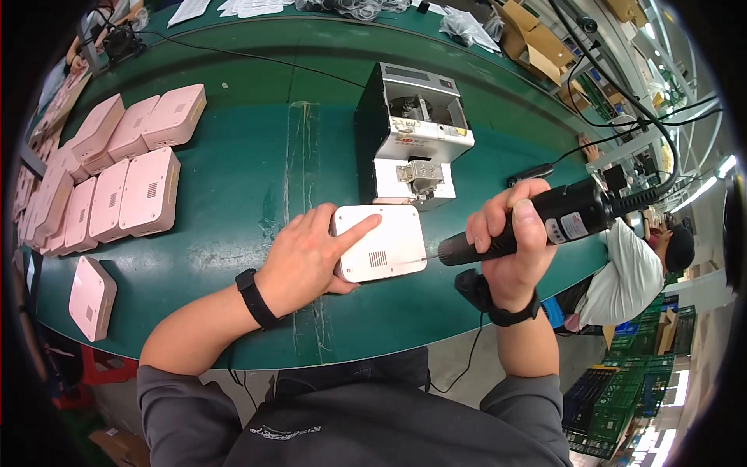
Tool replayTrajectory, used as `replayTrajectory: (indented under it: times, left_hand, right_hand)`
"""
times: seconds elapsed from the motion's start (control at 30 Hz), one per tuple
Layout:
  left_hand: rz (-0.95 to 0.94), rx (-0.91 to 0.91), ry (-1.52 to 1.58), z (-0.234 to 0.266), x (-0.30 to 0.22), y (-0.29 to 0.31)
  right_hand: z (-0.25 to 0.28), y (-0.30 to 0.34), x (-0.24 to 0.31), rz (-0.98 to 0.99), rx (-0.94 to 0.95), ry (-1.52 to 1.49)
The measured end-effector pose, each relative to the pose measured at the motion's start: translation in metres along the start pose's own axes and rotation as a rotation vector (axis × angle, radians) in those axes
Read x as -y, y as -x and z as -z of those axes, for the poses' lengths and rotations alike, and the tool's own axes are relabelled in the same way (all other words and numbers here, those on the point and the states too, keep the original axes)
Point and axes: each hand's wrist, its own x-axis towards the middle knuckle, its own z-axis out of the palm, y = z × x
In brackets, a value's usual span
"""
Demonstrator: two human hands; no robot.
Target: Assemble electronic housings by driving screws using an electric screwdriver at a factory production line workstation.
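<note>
on the green table [233,303], straight in front of the person, lies a pale case [393,233], flat, its vented face up and small round holes near its corners. the thin bit [433,258] of a black electric driver [548,218] reaches over the case's right edge near the lower right corner; whether it touches a screw there, i cannot tell. judging by this, a screw is being driven, and it would go best with the driver stood square to the face, the bit seated before any push, and the pressure light and straight so the plastic is not scuffed or the thread crossed.

the left hand [303,249] is spread over the case's left side, index finger stretched across the top, thumb down by the near edge: a broad, steadying hold, sensibly clear of the bit. the right hand [520,249] is closed round the driver's barrel, fingers wrapped, thumb along the side.

just beyond the case stands a screw feeder [416,140]. well to the left, more cases [148,191] sit in rows, with a single case [92,300] apart, nearer the person.
</note>
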Motion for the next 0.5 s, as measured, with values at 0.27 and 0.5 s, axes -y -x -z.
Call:
replayTrajectory:
  times: [0.27, 0.5]
  left_hand:
    - [-0.011, -0.025, 0.008, 0.0005, 0.0014, 0.0004]
    - [-0.021, -0.013, 0.0, 0.0013, 0.0011, -0.0025]
  right_hand:
    - [-0.0032, 0.006, -0.0065, -0.011, 0.041, -0.003]
    - [-0.0013, -0.0022, -0.0033, -0.057, -0.029, 0.018]
